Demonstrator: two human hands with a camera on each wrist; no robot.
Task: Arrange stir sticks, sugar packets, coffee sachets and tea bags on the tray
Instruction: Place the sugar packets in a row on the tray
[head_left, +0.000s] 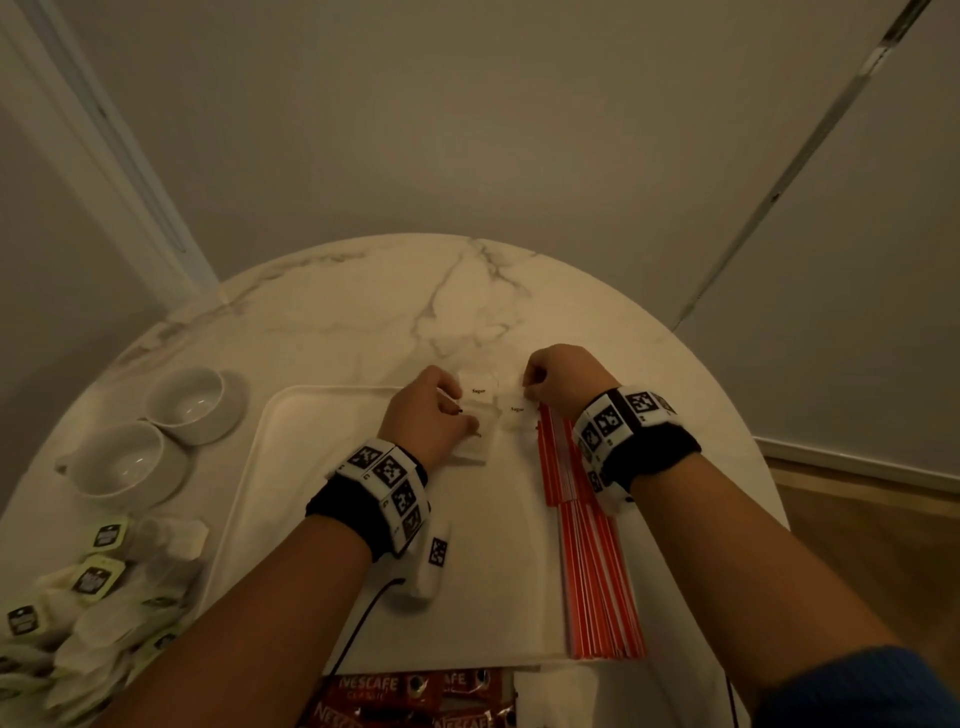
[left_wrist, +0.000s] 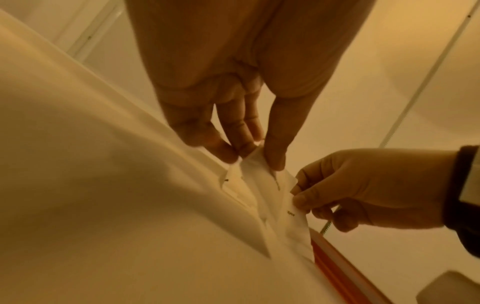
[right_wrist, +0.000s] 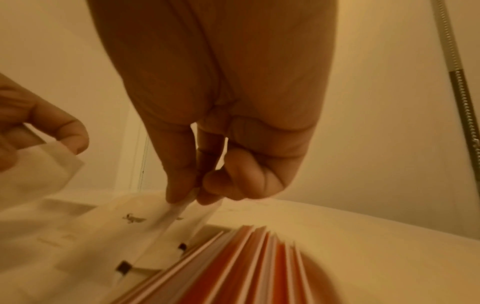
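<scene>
Head view: round marble bench (head_left: 363, 312) bare toward its far edge; white tray (head_left: 291, 467) at the near edge, red stir sticks (head_left: 587, 545) along its right rim. Left wrist view: left hand (left_wrist: 233, 115) pinching white sugar packets (left_wrist: 259, 185) by their top edge. Right wrist view: right hand (right_wrist: 215, 160) pinching another packet's corner above the sticks.

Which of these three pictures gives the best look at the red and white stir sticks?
The head view: the stir sticks lie in a full row along the tray's right side. The right wrist view shows only their near ends, blurred; the left wrist view catches an orange sliver at its lower right.
</scene>
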